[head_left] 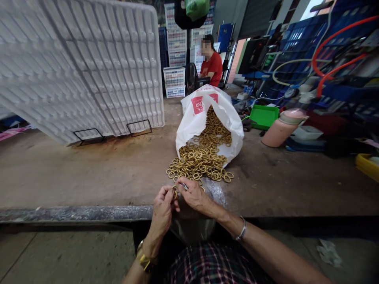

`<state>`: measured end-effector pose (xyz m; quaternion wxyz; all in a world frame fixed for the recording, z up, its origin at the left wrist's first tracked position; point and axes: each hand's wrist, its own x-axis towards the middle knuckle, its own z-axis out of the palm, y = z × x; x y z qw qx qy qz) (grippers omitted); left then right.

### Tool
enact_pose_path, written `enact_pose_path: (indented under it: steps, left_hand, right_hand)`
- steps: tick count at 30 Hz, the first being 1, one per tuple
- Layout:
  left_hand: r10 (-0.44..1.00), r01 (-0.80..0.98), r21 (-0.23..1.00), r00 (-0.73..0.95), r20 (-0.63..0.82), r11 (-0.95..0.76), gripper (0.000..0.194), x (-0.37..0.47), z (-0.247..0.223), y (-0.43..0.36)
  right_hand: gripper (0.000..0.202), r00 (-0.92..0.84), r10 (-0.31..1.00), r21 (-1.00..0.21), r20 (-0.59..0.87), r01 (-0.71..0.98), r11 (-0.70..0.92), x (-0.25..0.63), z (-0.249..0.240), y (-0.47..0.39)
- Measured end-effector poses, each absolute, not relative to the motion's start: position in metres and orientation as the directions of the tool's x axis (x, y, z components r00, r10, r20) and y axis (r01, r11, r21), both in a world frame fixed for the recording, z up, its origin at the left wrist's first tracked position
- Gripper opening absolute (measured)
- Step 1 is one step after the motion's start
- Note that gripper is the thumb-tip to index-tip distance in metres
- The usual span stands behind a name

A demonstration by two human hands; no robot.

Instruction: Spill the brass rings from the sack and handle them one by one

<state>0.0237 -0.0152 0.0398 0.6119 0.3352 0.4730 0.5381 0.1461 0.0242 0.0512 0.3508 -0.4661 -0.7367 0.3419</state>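
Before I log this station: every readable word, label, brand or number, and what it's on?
"AR": red patch on the white bag; any further letters unclear.
Second red patch, same bag: unreadable.
Red lettering near the bag's top: too blurred.
Pale print on the red shirt: too small.
Nothing else legible.

Brown wooden workbench, front edge scuffed, dark stain at left; grey concrete floor below; behind, white plastic crates in stacks near grey wall; roller shutter at back; bright opening at upper right, room otherwise dim
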Motion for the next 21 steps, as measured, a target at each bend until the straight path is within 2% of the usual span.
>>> enact_pose_path:
  steps: [3,6,9,14,21]
  left_hand:
    - [0.983,-0.102,0.987,-0.123,-0.138,0.126,0.03,0.0229,0.0364,-0.0166]
    - [0.991,-0.023,0.998,-0.121,-0.063,0.061,0.028,0.0223,0.0366,-0.0177]
    - [0.991,-0.147,0.981,-0.031,-0.131,0.125,0.027,0.0219,0.0394,-0.0183]
    - [0.968,-0.423,0.871,0.117,-0.222,0.251,0.026,0.0223,0.0441,-0.0195]
    - [0.976,-0.445,0.868,0.103,-0.193,0.219,0.029,0.021,0.0439,-0.0204]
  right_hand:
    - [0.022,-0.291,0.951,-0.884,0.104,0.411,0.222,0.1445,0.0527,0.0259]
    - [0.024,-0.294,0.956,-0.935,-0.012,0.342,0.094,0.1435,0.0537,0.0267]
    - [0.019,-0.283,0.958,-0.948,-0.037,0.313,0.055,0.1424,0.0546,0.0265]
    - [0.019,-0.3,0.954,-0.948,0.002,0.303,0.097,0.1408,0.0534,0.0258]
    - [0.018,-0.336,0.941,-0.947,0.042,0.286,0.144,0.1399,0.0513,0.0262]
